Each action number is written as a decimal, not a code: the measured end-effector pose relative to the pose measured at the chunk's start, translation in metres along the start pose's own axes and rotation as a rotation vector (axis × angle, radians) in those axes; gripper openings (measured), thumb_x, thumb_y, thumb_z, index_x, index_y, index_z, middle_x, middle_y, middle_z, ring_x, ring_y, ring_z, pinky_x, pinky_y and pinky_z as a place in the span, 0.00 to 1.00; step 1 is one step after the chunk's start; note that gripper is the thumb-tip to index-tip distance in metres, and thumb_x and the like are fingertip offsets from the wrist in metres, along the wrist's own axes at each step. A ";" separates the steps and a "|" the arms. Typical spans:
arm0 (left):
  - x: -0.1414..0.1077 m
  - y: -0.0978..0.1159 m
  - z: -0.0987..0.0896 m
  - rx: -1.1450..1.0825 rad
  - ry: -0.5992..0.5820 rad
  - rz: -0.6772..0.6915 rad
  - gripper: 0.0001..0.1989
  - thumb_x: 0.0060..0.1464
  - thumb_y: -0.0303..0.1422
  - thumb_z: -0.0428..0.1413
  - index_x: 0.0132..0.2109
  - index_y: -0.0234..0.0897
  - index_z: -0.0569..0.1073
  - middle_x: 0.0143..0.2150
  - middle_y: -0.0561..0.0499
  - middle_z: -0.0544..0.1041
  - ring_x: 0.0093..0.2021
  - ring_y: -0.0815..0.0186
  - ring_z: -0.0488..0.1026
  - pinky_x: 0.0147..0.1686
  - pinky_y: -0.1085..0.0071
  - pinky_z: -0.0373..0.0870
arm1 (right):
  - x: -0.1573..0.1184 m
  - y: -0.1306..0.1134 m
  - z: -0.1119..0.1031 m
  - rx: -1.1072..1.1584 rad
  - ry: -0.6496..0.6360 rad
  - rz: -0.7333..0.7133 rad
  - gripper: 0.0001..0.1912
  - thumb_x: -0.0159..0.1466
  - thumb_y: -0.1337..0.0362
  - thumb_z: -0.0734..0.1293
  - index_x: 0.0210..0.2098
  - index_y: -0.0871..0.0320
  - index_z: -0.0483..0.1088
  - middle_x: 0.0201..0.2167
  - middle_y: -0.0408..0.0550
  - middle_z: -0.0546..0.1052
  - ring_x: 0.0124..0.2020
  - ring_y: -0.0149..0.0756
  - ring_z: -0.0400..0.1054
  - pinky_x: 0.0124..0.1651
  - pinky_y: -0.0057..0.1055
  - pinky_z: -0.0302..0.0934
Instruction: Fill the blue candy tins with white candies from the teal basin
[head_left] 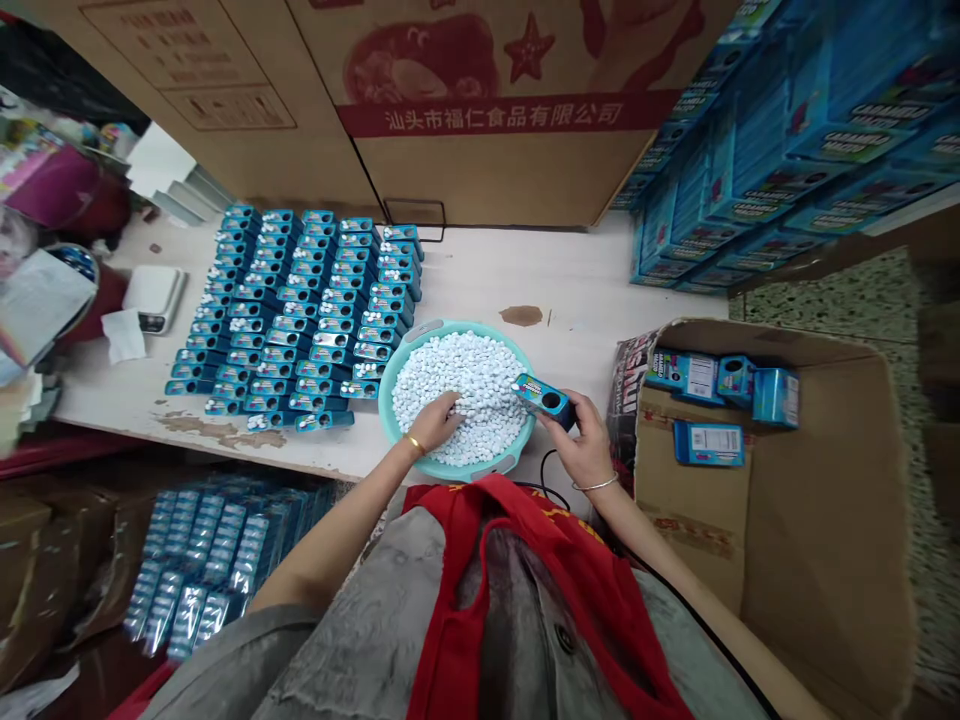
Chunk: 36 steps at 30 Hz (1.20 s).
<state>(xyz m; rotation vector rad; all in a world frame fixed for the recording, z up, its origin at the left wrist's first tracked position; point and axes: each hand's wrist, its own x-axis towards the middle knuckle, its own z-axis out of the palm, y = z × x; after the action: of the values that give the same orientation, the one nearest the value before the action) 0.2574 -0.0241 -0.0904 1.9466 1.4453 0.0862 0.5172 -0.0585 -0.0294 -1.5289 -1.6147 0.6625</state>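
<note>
A turquoise basin [388, 420] full of small white candies [480, 375] stands on the table in front of me. My left hand [437, 422] is in the basin, its fingers curled into the candies and the fingertips partly hidden among them. Over the basin's right rim, my right hand [583, 440] grips a small blue candy box [541, 396]. That box is tilted, a dark round window faces up, and some white candies show at its far left end.
Rows of similar blue boxes [300, 320] stand left of the basin. An open carton [817, 520] holding several boxes is at right. Stacked blue boxes [757, 170] and large cartons [480, 180] are behind. A white scale [154, 295] sits far left.
</note>
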 end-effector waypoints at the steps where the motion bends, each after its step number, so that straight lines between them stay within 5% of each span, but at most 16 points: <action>1: -0.007 -0.002 -0.010 -0.043 0.021 0.048 0.14 0.59 0.30 0.51 0.53 0.35 0.66 0.50 0.43 0.74 0.50 0.60 0.72 0.51 0.64 0.68 | 0.000 -0.001 -0.001 -0.007 -0.006 -0.012 0.15 0.63 0.61 0.67 0.48 0.56 0.67 0.42 0.50 0.74 0.44 0.42 0.69 0.48 0.40 0.66; 5: -0.033 0.006 -0.064 -0.095 0.078 0.242 0.11 0.62 0.34 0.50 0.50 0.36 0.67 0.44 0.45 0.74 0.43 0.62 0.72 0.45 0.65 0.69 | 0.003 -0.003 0.001 -0.035 -0.063 -0.088 0.14 0.63 0.65 0.64 0.49 0.56 0.67 0.43 0.52 0.73 0.46 0.44 0.69 0.49 0.43 0.66; 11: -0.048 0.058 -0.130 0.145 -0.019 0.369 0.10 0.63 0.33 0.48 0.49 0.35 0.67 0.45 0.44 0.74 0.44 0.62 0.72 0.44 0.66 0.69 | 0.008 -0.010 0.016 -0.056 -0.147 -0.203 0.19 0.61 0.70 0.62 0.53 0.55 0.66 0.47 0.54 0.72 0.50 0.46 0.67 0.54 0.47 0.65; 17: -0.047 0.121 -0.157 0.581 -0.155 0.247 0.12 0.61 0.23 0.45 0.49 0.32 0.68 0.42 0.42 0.75 0.39 0.61 0.74 0.33 0.68 0.68 | 0.006 -0.015 0.028 -0.055 -0.173 -0.256 0.22 0.62 0.71 0.61 0.55 0.54 0.65 0.48 0.54 0.72 0.51 0.47 0.67 0.56 0.49 0.65; 23: -0.053 0.156 -0.165 0.682 -0.145 0.282 0.11 0.62 0.23 0.45 0.43 0.32 0.71 0.37 0.43 0.75 0.35 0.62 0.73 0.30 0.69 0.66 | 0.003 -0.015 0.031 -0.024 -0.175 -0.221 0.22 0.62 0.71 0.61 0.55 0.53 0.65 0.48 0.54 0.72 0.52 0.46 0.67 0.56 0.50 0.65; 26: -0.053 0.133 -0.164 0.650 -0.079 0.265 0.11 0.62 0.24 0.45 0.43 0.33 0.72 0.38 0.43 0.74 0.38 0.62 0.72 0.33 0.68 0.67 | 0.004 -0.012 0.029 -0.026 -0.163 -0.205 0.21 0.61 0.71 0.61 0.54 0.53 0.65 0.48 0.54 0.72 0.51 0.46 0.67 0.56 0.49 0.65; 29: -0.047 0.079 -0.149 0.610 -0.049 0.091 0.12 0.62 0.25 0.45 0.48 0.33 0.70 0.43 0.42 0.74 0.42 0.59 0.73 0.36 0.66 0.68 | 0.005 -0.009 0.022 -0.004 -0.131 -0.178 0.20 0.61 0.70 0.61 0.53 0.55 0.66 0.47 0.54 0.72 0.51 0.46 0.67 0.55 0.48 0.65; 33: -0.032 0.006 -0.091 0.498 -0.175 -0.134 0.11 0.59 0.24 0.47 0.46 0.33 0.70 0.47 0.39 0.73 0.46 0.57 0.72 0.40 0.64 0.68 | 0.007 -0.005 0.011 -0.005 -0.072 -0.125 0.17 0.62 0.67 0.63 0.51 0.55 0.66 0.45 0.53 0.73 0.47 0.45 0.69 0.51 0.45 0.66; 36: -0.015 -0.010 -0.036 0.284 -0.159 -0.144 0.11 0.60 0.25 0.47 0.47 0.34 0.69 0.50 0.40 0.72 0.48 0.56 0.71 0.46 0.63 0.68 | 0.008 -0.005 0.005 -0.020 -0.045 -0.098 0.15 0.63 0.65 0.64 0.49 0.55 0.67 0.43 0.52 0.73 0.46 0.44 0.69 0.49 0.43 0.66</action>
<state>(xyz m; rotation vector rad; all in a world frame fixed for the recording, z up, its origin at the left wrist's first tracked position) 0.2276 -0.0177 -0.0638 2.0103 1.5517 -0.3490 0.5107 -0.0501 -0.0269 -1.4484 -1.7230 0.6329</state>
